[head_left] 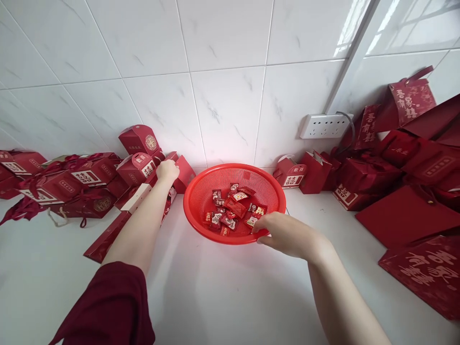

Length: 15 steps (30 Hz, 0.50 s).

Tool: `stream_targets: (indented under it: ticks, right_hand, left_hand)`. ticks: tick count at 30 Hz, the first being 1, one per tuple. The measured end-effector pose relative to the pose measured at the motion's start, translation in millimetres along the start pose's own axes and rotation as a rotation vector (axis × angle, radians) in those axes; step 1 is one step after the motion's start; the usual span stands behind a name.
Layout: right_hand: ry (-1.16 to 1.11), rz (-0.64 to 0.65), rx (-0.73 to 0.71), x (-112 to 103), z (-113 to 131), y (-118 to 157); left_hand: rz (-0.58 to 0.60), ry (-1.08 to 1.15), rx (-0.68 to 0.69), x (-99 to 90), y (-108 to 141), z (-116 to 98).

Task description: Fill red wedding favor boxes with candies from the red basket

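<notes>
A red plastic basket with a perforated wall stands against the tiled wall and holds several small red candy packets. My right hand grips the basket's front right rim, thumb outside and fingers over the edge. Left of the basket, my left hand is closed among the red gift boxes and bags; what it holds, perhaps a bag's cord, is too small to make out. A red box with a round gold emblem and a smaller lidded box are just left of that hand.
Red gift boxes with ribbons are piled at the far left. More red boxes and bags are stacked on the right. A white power strip with a cable is on the wall.
</notes>
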State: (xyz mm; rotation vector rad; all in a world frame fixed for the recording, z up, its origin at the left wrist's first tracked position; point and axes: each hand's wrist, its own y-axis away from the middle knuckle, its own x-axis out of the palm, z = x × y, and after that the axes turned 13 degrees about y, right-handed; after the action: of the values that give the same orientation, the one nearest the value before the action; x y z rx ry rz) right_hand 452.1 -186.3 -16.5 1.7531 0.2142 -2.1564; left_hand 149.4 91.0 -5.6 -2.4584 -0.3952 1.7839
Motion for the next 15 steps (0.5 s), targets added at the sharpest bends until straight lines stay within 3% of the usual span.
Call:
stream_targets:
  ticks: [10,15]
  right_hand:
    - [-0.013,0.004,-0.015,4.3,2.3,-6.8]
    - [-0.017,-0.011,-0.053,6.5,2.5,-9.6]
  left_hand:
    - [-0.148,-0.011,0.130,14.7,-21.9,4.6]
    - [-0.136,-0.042,0.148,20.6,-37.8,10.2]
